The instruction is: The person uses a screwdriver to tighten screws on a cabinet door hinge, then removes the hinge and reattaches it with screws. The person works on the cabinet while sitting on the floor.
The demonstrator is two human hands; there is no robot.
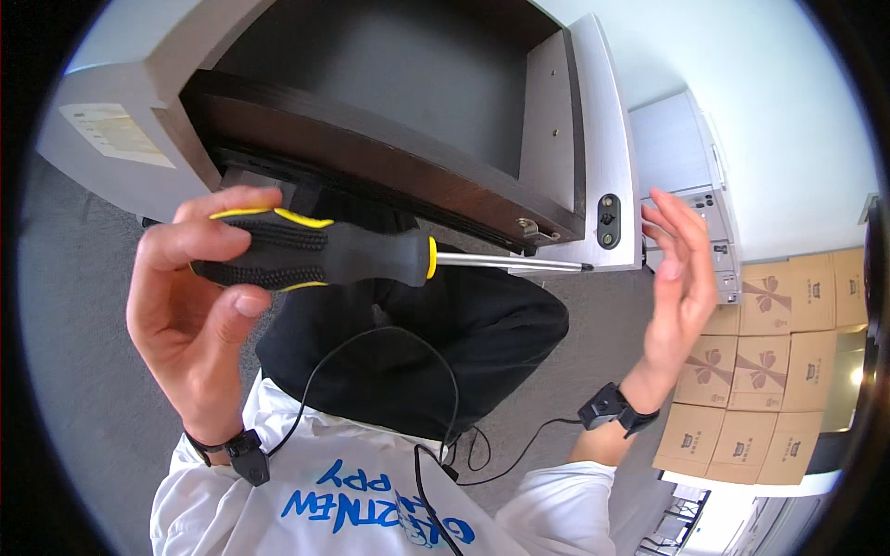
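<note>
My left hand is closed around the thick black and yellow handle of a screwdriver, which lies nearly level above my lap. Its metal shaft points right, and the dark tip appears near the lower end of a pale drawer front panel. Close to that end, a black oval fitting is set in the panel. My right hand is beside the panel's outer side, fingers curved and apart, holding nothing visible. Whether its fingertips touch the panel cannot be told.
A pulled-out dark brown drawer with a small metal catch extends from a grey cabinet. Stacked cardboard boxes stand at the right, near a white cabinet. A black cable loops over my lap between wrist devices.
</note>
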